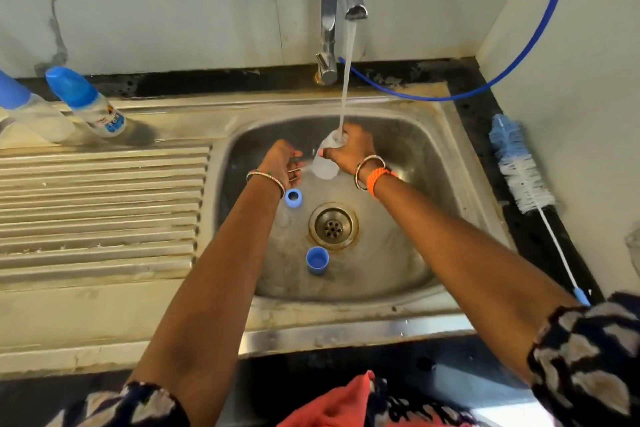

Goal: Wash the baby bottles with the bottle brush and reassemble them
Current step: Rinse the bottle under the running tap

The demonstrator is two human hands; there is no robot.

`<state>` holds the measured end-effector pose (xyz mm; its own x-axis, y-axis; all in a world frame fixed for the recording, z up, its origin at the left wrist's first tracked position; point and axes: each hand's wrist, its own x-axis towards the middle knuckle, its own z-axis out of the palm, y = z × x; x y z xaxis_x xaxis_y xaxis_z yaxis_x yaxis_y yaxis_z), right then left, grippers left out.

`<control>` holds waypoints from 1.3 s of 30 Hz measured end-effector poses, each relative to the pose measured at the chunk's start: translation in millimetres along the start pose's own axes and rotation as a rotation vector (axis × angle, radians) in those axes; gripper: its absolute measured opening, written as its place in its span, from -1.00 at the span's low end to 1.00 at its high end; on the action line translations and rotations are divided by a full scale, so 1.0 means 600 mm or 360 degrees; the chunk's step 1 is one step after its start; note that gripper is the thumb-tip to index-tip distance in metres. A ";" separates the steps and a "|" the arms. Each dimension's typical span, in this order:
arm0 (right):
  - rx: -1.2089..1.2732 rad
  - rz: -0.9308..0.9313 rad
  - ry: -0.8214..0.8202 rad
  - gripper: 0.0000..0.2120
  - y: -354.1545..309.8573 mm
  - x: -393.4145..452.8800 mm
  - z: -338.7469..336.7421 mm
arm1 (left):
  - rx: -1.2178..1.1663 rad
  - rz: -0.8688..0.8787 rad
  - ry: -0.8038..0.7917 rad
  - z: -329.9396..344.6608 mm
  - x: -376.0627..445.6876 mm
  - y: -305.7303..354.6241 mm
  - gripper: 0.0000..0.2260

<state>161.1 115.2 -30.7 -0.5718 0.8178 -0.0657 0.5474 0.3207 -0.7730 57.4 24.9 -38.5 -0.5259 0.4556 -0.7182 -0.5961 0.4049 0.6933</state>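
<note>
Right hand (pixel 348 152) fingers gripped bottle (pixel 326 163) under tap stream (pixel 347 80); left hand (pixel 282 163) fingers loosely spread. Best tilt mouth upstream, rotate.

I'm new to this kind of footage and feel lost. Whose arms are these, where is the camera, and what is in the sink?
It is a single picture from a camera worn on a person's head, looking down at their own arms. The right hand grips a clear baby bottle under the running tap; the left hand is open beside it. In the steel sink lie a blue ring and a blue cap. Two capped bottles stand on the drainboard, and a bottle brush lies on the right counter.
</note>
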 end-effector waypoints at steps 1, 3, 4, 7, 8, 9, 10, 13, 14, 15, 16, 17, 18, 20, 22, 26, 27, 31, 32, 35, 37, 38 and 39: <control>0.0033 0.0014 0.0007 -0.59 0.004 -0.001 0.004 | 0.0031 -0.0005 0.0005 0.000 0.001 -0.002 -0.78; 0.0176 0.0075 -0.0026 -0.61 0.001 -0.001 0.004 | 0.0060 -0.0018 -0.0001 -0.003 0.005 -0.004 -0.78; 0.0278 0.0152 -0.0095 -0.65 -0.002 0.002 0.004 | 0.0051 -0.0044 -0.0014 -0.004 0.004 -0.005 -0.79; 0.0962 0.0533 -0.0215 -0.88 -0.019 0.007 -0.006 | -0.0039 -0.0112 -0.0115 -0.005 -0.003 -0.005 -0.77; 0.1221 0.0669 -0.0280 -0.88 -0.025 0.008 -0.011 | -0.0097 -0.0108 -0.0193 -0.007 -0.004 -0.003 -0.74; 0.1430 0.0771 -0.0385 -0.84 -0.029 0.009 -0.014 | -0.0135 -0.0101 -0.0294 -0.007 -0.005 -0.001 -0.70; 0.1606 0.0834 -0.0509 -0.78 -0.031 0.011 -0.016 | -0.0137 -0.0088 -0.0398 -0.006 -0.009 0.002 -0.68; 0.2003 0.0906 -0.0676 -0.62 -0.028 0.016 -0.005 | -0.0076 -0.0024 -0.0552 0.007 -0.020 0.015 -0.71; 0.2080 0.0923 -0.0689 -0.59 -0.026 0.019 0.000 | -0.0090 -0.0006 -0.0557 0.013 -0.023 0.019 -0.73; 0.2122 0.0944 -0.0705 -0.58 -0.024 0.021 0.005 | -0.0109 0.0005 -0.0550 0.019 -0.025 0.023 -0.74; 0.2142 0.0968 -0.0730 -0.58 -0.022 0.024 0.010 | -0.0122 0.0011 -0.0531 0.024 -0.028 0.027 -0.75; 0.2139 0.1002 -0.0742 -0.57 -0.022 0.023 0.011 | -0.0120 0.0009 -0.0511 0.027 -0.031 0.030 -0.75; 0.2127 0.1036 -0.0739 -0.56 -0.020 0.025 0.010 | -0.0121 0.0005 -0.0504 0.029 -0.032 0.032 -0.74; 0.2050 0.1112 -0.0707 -0.56 -0.022 0.024 0.003 | -0.0160 0.0004 -0.0516 0.029 -0.030 0.034 -0.70; 0.1899 0.1134 -0.0685 -0.58 -0.025 0.022 -0.006 | -0.0183 0.0005 -0.0517 0.025 -0.027 0.032 -0.64; 0.1238 0.0818 -0.0400 -0.72 -0.033 0.023 -0.017 | -0.0193 -0.0105 -0.0459 0.010 -0.021 0.022 -0.59; 0.1075 0.0610 -0.0215 -0.75 -0.034 0.024 -0.019 | -0.0225 -0.0155 -0.0416 0.005 -0.020 0.019 -0.60; 0.0659 -0.0054 -0.0026 -0.72 -0.028 0.023 -0.024 | -0.0339 -0.0183 -0.0359 0.006 -0.017 0.010 -0.65; 0.0660 -0.0066 -0.0045 -0.70 -0.027 0.021 -0.024 | -0.0336 -0.0158 -0.0392 0.011 -0.019 0.009 -0.67; 0.0796 0.0013 -0.0132 -0.52 -0.023 0.015 -0.019 | -0.0450 -0.0084 -0.0494 0.027 -0.022 0.008 -0.72; 0.0677 -0.0028 -0.0168 -0.44 -0.010 0.007 -0.018 | -0.0458 -0.0035 -0.0494 0.035 -0.020 0.003 -0.74; 0.0621 -0.0053 -0.0140 -0.44 0.000 0.003 -0.020 | -0.0427 -0.0017 -0.0485 0.039 -0.018 -0.001 -0.76; 0.0594 -0.0075 -0.0072 -0.44 0.006 -0.003 -0.024 | -0.0383 0.0004 -0.0463 0.043 -0.015 -0.006 -0.76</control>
<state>173.1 121.9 -24.2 -0.6222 0.7815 -0.0459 0.2642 0.1544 -0.9520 79.8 39.7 -33.2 -0.3538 0.6767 -0.6456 -0.7388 0.2212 0.6366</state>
